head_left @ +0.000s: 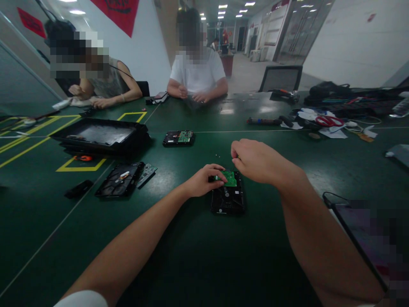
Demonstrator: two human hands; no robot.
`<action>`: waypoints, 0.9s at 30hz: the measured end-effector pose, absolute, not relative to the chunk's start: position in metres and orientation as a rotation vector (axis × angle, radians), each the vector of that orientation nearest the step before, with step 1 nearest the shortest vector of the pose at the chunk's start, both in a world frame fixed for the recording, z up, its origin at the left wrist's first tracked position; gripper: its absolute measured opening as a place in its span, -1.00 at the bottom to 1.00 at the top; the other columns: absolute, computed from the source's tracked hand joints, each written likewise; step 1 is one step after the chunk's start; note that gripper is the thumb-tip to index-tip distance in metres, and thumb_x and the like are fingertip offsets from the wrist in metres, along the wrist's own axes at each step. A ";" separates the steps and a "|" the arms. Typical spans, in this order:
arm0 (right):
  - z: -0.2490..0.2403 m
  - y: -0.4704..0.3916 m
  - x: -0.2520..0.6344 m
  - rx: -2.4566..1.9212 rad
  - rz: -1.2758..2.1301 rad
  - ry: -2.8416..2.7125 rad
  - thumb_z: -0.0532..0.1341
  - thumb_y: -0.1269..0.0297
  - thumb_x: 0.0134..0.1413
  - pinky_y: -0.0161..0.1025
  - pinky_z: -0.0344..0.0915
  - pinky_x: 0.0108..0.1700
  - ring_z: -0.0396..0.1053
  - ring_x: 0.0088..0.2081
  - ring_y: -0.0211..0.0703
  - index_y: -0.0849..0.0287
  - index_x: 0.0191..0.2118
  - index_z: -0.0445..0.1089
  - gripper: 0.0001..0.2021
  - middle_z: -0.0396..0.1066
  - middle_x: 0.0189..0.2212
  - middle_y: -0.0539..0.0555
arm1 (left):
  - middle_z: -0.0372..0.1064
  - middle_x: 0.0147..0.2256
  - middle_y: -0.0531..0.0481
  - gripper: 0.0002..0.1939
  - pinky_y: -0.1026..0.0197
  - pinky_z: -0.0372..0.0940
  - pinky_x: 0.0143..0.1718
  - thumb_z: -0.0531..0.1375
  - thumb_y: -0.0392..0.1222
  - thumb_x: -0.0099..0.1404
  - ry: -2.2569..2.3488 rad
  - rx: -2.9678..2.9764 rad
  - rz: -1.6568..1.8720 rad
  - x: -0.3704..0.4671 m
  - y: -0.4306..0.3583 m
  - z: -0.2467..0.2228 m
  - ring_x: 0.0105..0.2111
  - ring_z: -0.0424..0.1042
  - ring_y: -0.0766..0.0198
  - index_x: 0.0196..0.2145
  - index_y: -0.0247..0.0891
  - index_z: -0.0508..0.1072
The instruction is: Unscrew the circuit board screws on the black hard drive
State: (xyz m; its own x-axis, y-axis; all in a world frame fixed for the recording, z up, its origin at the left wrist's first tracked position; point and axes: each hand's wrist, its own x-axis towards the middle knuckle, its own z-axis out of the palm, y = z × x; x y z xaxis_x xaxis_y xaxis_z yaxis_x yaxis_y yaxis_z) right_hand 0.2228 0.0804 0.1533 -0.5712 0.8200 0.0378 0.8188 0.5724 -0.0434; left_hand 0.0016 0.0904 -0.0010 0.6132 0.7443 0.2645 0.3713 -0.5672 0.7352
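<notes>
Steadying the hard drive (pixel 227 202) on the surface (pixel 188 243): left hand (pixel 206 180), fingers apart, on green board (pixel 231 180); right hand (pixel 252 160) clamped on mostly hidden tool. Board seemingly undetached; second drive (pixel 119 181) has loose board (pixel 147 175) beside it.

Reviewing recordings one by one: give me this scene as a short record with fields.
Left hand: fingers on the green circuit board of a black hard drive
Right hand: curled, near the hard drive's far right corner; anything gripped is mostly hidden
Left side: second drive, another circuit board beside it
Farther off: third drive, black trays
Right edge: device with a screen
People: two, across the green table
</notes>
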 end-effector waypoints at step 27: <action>0.150 0.084 0.227 -1.334 0.109 -2.738 0.12 0.49 0.16 -0.18 0.20 -0.13 0.43 -0.11 -0.01 0.20 -0.07 0.37 -0.77 0.47 -0.06 0.22 | 0.38 0.18 -0.14 -0.83 -0.12 0.21 0.29 0.31 -0.24 0.40 0.882 2.200 0.740 0.002 0.088 0.005 0.23 0.35 0.04 -0.07 -0.13 0.63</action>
State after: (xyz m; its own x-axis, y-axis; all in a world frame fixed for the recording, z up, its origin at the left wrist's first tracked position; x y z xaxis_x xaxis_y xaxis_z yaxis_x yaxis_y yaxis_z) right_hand 0.2272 0.0843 0.1498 -0.6134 0.7880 0.0533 0.7812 0.6153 -0.1053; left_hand 0.0024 0.0884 0.0045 0.6151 0.7458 0.2558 0.3811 -0.5653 0.7315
